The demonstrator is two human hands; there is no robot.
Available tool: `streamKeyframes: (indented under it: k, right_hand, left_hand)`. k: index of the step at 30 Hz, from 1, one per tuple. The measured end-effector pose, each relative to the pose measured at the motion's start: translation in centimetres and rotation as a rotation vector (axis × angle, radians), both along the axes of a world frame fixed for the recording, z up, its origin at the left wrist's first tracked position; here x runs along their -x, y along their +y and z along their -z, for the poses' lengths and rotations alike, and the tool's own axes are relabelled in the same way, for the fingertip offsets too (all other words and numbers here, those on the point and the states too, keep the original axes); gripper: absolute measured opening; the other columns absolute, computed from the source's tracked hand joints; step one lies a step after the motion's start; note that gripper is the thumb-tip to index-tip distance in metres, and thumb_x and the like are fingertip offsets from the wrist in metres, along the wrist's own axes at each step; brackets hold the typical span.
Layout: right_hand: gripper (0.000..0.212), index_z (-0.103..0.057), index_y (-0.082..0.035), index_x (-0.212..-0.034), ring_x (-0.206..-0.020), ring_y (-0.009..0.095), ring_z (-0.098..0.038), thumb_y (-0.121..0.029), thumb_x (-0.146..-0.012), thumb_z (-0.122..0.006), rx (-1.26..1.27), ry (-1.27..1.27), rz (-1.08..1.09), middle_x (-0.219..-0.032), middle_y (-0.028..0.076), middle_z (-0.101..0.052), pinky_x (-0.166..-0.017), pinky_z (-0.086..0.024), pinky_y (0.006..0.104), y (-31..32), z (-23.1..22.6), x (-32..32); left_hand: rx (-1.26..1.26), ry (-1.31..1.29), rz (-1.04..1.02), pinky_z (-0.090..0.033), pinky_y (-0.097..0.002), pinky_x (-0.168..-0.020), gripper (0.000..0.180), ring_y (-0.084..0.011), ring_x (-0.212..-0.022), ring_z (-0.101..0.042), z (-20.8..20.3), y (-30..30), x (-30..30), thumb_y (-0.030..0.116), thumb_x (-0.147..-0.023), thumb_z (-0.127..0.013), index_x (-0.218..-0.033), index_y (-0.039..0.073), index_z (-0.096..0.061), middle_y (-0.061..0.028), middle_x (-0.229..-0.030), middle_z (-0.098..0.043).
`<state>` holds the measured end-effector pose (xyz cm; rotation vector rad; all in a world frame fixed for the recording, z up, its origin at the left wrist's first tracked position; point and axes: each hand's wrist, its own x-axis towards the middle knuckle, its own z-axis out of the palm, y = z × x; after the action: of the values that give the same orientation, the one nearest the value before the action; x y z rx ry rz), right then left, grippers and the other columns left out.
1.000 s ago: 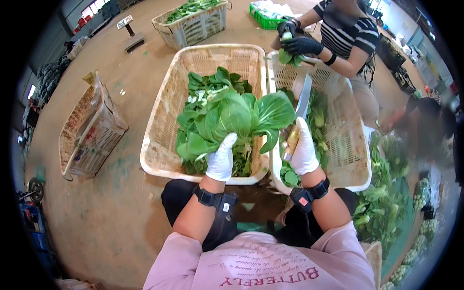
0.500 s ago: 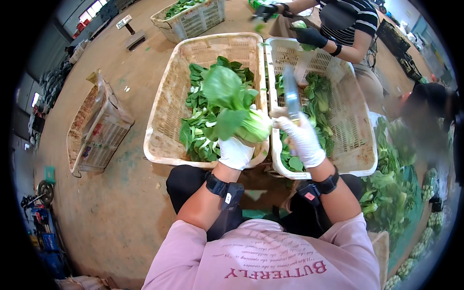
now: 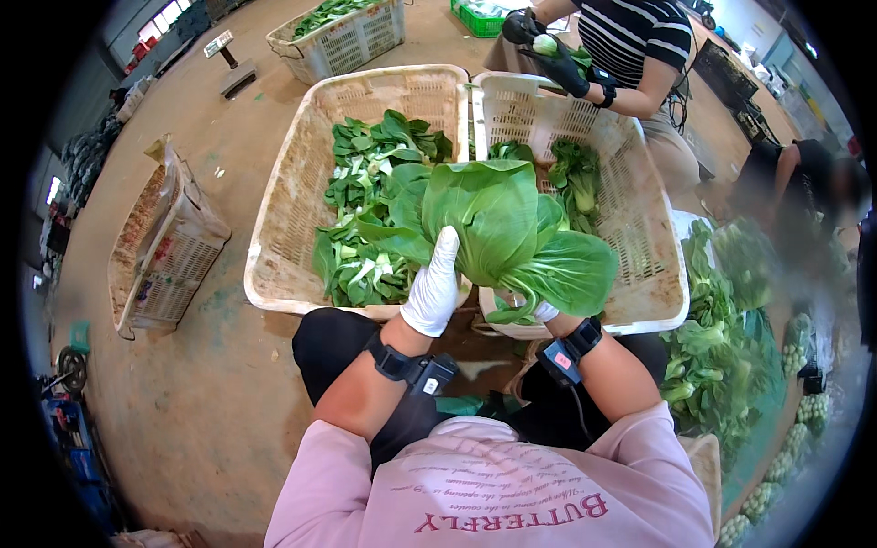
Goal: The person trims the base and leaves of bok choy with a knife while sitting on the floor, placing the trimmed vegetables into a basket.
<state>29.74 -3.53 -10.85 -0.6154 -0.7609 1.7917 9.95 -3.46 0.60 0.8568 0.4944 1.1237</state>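
Note:
My left hand [image 3: 432, 290], in a white glove, grips a large head of bok choy [image 3: 484, 215] with the thumb up along its leaves. The broad green leaves fan out over the gap between two crates, and the stem end is hidden. Only a bit of my right hand [image 3: 546, 311], also gloved, shows beneath the leaves at the lower right. Its fingers are covered, and no knife can be made out there. Under my left hand, the left crate [image 3: 274, 219] holds loose leaves [image 3: 361, 265]. Several green heads [image 3: 575, 178] lie in the right crate [image 3: 653, 256].
Across the right crate, a co-worker in black gloves [image 3: 557, 64] holds another bok choy. More greens [image 3: 708, 338] are heaped at my right. A crate [image 3: 174, 256] stands on the left floor, another [image 3: 352, 46] at the back beside a scale [image 3: 236, 78].
The bok choy has turned, its leaves swinging from upper left toward the right. My right hand has dropped behind them, and the knife it held has gone from sight. The view has shifted slightly.

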Motion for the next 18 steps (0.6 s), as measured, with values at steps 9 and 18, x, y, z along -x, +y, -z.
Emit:
streamKeyframes:
  k: [9, 18]
  right_hand:
    - [0.031, -0.050, -0.009, -0.120, -0.092, 0.019, -0.061, -0.027, -0.095, -0.048, -0.103, 0.292, 0.187, -0.105, 0.006, -0.060, -0.080, -0.053, 0.0323, 1.6, -8.7, 0.0]
    - [0.036, -0.046, -0.004, -0.124, -0.093, 0.018, -0.062, -0.020, -0.093, -0.054, -0.085, 0.046, 0.335, -0.109, 0.009, -0.059, -0.080, -0.054, 0.0333, 4.0, -7.8, 0.2]
  left_hand:
    - [-0.082, 0.550, -0.190, -0.042, -0.0239, -0.066, 0.025, -0.0086, -0.072, -0.052, -1.0, 0.8, 0.6, 0.026, -0.089, -0.060, -0.087, 0.001, -0.058, -0.0010, -0.071, -0.056]
    - [-1.043, 0.920, -0.716, -0.040, -0.0359, -0.084, 0.047, -0.0255, -0.096, -0.049, -2.5, -0.9, -1.1, 0.025, -0.069, -0.076, -0.112, 0.012, -0.062, -0.0088, -0.103, -0.053]
